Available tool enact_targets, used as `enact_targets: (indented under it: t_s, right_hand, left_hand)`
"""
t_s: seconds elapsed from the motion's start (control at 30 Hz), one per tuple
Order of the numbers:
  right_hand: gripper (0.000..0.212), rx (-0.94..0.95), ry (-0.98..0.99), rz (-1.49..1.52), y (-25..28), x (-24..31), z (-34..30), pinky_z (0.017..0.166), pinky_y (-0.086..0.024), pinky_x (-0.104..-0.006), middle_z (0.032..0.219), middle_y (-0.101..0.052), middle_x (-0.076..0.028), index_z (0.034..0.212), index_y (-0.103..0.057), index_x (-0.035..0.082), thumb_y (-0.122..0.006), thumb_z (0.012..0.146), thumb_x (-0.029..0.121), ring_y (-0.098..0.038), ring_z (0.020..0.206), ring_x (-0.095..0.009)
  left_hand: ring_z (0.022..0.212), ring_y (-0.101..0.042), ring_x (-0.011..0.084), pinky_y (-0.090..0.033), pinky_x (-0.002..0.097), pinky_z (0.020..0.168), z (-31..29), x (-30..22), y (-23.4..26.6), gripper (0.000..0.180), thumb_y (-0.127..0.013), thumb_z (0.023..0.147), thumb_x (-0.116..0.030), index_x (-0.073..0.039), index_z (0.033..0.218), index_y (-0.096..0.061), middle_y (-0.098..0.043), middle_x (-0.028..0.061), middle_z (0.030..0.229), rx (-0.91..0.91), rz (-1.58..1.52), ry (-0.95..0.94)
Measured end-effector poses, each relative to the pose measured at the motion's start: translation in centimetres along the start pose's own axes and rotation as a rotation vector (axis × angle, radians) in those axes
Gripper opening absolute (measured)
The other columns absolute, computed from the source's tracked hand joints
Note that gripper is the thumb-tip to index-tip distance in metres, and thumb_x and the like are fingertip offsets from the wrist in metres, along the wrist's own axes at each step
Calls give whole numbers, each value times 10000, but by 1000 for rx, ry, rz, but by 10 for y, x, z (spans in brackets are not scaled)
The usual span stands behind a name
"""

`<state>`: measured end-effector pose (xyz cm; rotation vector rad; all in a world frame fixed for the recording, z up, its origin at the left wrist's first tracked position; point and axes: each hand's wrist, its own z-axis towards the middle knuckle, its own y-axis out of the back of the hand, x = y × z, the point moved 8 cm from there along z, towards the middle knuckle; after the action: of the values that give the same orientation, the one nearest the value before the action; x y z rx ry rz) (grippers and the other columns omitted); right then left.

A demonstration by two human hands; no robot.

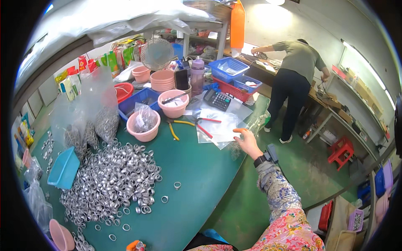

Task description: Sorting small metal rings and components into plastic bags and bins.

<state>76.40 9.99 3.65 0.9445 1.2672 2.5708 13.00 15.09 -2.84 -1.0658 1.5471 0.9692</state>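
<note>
My right hand (248, 141) reaches out over the right edge of the green table (197, 180), fingers spread, holding nothing. Its fingertips are at the corner of some clear plastic bags (217, 125) lying flat there. Beside the bags lie red-handled pliers (204, 124) and yellow-handled pliers (178, 126). A big heap of silver metal rings (113, 175) covers the table's left half. My left hand is out of view.
Pink bowls (143, 125) (173, 104), a blue scoop (63, 168), a calculator (217, 99), blue and red baskets (229, 69), a bottle (197, 75) and a clear bag of rings (90, 113) crowd the table. A person (295, 79) bends over a bench at right. A red stool (341, 151) stands on the floor.
</note>
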Motion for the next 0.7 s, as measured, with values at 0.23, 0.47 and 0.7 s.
enact_targets:
  t_s: [0.23,0.47,0.7]
  right_hand:
    - [392,-75,67,-351,-62,-29,8,904,-410,-462,1191,-580,-114,1163,-624,148,-696,791,251,-516,1091,-307]
    - [378,-180,167,-241,-59,23,-12,889,-389,-432,1150,-592,-71,1129,-634,130,-703,786,272,-513,1077,-267]
    - [364,-223,192,-239,-58,24,-8,860,-378,-429,1108,-605,-35,1102,-642,136,-698,792,317,-514,1063,-244]
  left_hand:
    - [917,-595,126,-469,235,817,0,2,-4,242,-586,924,-20,27,1162,-579,-640,69,1053,-99,101,-18]
    - [927,-596,137,-472,246,826,-1,-4,-9,238,-584,912,-10,23,1148,-585,-639,74,1027,-93,59,-71]
    - [742,-536,69,-428,185,629,7,8,-1,228,-569,948,-76,1,1162,-589,-645,50,988,-90,94,-119]
